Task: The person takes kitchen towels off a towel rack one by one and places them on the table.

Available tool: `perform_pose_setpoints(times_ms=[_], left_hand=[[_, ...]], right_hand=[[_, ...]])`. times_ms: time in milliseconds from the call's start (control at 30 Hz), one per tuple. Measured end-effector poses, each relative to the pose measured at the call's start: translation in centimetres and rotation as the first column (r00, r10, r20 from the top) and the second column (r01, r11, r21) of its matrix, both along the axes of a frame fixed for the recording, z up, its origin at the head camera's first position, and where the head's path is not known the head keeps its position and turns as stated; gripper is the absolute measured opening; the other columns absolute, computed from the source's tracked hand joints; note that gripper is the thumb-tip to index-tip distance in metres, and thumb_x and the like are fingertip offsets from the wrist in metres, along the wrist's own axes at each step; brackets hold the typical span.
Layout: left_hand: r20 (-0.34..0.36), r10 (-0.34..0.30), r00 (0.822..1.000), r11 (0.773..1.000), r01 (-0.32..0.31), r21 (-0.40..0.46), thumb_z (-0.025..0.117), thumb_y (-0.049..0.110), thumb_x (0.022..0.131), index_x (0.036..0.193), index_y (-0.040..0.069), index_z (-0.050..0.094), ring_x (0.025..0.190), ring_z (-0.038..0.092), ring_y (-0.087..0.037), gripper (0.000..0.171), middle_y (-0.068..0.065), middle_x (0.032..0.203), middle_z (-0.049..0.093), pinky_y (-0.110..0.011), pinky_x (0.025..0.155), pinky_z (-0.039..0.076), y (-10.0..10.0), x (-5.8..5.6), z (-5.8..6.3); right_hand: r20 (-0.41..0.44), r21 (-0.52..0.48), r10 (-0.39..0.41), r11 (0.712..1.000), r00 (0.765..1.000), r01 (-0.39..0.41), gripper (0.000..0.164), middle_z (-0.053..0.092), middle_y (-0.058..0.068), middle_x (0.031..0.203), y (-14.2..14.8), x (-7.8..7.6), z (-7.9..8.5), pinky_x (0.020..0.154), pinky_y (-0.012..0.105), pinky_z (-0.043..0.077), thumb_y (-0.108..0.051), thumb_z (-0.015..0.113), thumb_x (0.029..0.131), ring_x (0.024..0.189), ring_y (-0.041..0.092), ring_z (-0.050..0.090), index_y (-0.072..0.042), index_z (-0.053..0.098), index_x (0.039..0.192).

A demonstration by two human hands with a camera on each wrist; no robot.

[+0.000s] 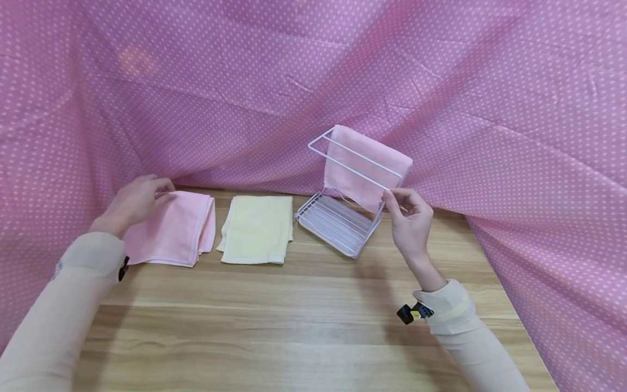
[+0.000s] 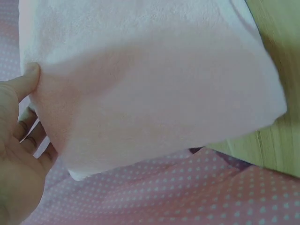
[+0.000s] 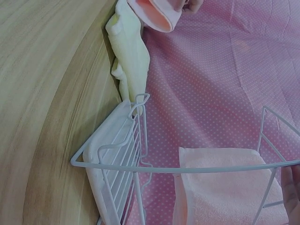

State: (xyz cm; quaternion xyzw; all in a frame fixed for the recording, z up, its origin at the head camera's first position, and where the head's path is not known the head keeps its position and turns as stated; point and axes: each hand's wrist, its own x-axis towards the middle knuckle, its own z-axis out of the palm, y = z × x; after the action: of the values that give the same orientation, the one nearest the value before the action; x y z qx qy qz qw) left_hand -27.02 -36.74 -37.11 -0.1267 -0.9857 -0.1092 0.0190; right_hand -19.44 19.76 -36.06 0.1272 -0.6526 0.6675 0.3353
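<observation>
At the left, my left hand [image 1: 134, 201] pinches the left edge of a folded pink towel [image 1: 171, 228], thumb on top and fingers beneath in the left wrist view. In that view the towel is raised and slanted. My right hand [image 1: 411, 218] holds the upper front right corner of a white wire rack [image 1: 335, 218] between thumb and fingers. Another pink towel [image 1: 343, 179] hangs over the rack's rear top bar. The right wrist view shows the rack's base tray [image 3: 101, 180] and only part of the right hand [image 3: 291, 192] at the edge.
A folded yellow towel [image 1: 259, 228] lies on the wooden table [image 1: 274, 326] between the pink towel and the rack. Pink dotted cloth [image 1: 220, 98] hangs behind the table and along both sides, close behind the rack.
</observation>
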Motion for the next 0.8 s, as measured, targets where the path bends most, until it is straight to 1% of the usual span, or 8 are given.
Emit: perform_pose_setpoints(times_ms=[100,233,367,467,700,800], left_hand=[[-0.005,0.008,1.0,1.0,-0.008,-0.006,0.058,0.029,0.109,0.124,0.01,0.066,0.124,0.053,-0.054,0.026,-0.03,0.13,0.06,-0.078,0.097,0.044,0.2,-0.5,-0.5],[-0.053,-0.002,0.999,1.0,0.001,-0.031,0.061,0.026,0.108,0.122,0.009,0.067,0.116,0.056,-0.051,0.023,-0.029,0.124,0.061,-0.072,0.094,0.048,0.5,-1.1,-1.1],[-0.098,-0.022,0.995,0.998,0.016,-0.064,0.062,0.024,0.107,0.119,0.008,0.068,0.116,0.056,-0.053,0.021,-0.031,0.125,0.063,-0.072,0.097,0.047,0.8,-1.6,-1.5],[-0.111,-0.029,0.993,0.997,0.02,-0.079,0.063,0.024,0.106,0.118,0.008,0.068,0.117,0.056,-0.054,0.021,-0.031,0.125,0.064,-0.073,0.097,0.047,0.9,-1.9,-1.7],[-0.114,-0.011,0.993,0.998,0.004,-0.063,0.063,0.023,0.106,0.118,0.01,0.069,0.115,0.056,-0.052,0.018,-0.027,0.12,0.063,-0.072,0.093,0.048,0.9,-2.8,-2.7],[-0.132,-0.001,0.991,0.999,-0.006,-0.05,0.065,0.022,0.105,0.116,0.01,0.07,0.115,0.056,-0.051,0.017,-0.027,0.118,0.063,-0.071,0.092,0.047,0.9,-3.1,-3.3]], right_hand=[[0.001,0.005,0.0,1.0,1.0,0.0,0.017,0.073,-0.008,0.079,0.0,0.0,0.0,0.068,0.022,0.064,0.004,0.071,0.097,0.069,0.007,0.072,0.02,0.067,0.098],[-0.002,0.016,-0.002,1.0,1.0,0.002,0.018,0.073,-0.008,0.079,0.1,0.1,0.0,0.069,0.021,0.064,0.003,0.071,0.097,0.069,0.006,0.071,0.02,0.067,0.099],[-0.009,0.019,0.0,1.0,1.0,0.0,0.02,0.073,-0.008,0.079,0.1,0.1,0.0,0.068,0.02,0.064,0.003,0.071,0.097,0.069,0.006,0.071,0.022,0.066,0.099],[-0.011,0.02,0.0,1.0,1.0,0.0,0.02,0.073,-0.008,0.08,0.0,0.1,0.0,0.068,0.02,0.064,0.003,0.07,0.097,0.069,0.006,0.071,0.023,0.066,0.1],[-0.002,0.008,0.002,1.0,1.0,-0.002,0.02,0.074,-0.008,0.081,0.1,0.1,0.0,0.069,0.021,0.064,0.002,0.071,0.098,0.07,0.005,0.072,0.021,0.066,0.1],[0.001,0.001,0.004,1.0,1.0,-0.004,0.017,0.074,-0.008,0.081,0.1,0.2,0.0,0.069,0.021,0.064,0.003,0.07,0.097,0.07,0.005,0.072,0.019,0.067,0.099]])
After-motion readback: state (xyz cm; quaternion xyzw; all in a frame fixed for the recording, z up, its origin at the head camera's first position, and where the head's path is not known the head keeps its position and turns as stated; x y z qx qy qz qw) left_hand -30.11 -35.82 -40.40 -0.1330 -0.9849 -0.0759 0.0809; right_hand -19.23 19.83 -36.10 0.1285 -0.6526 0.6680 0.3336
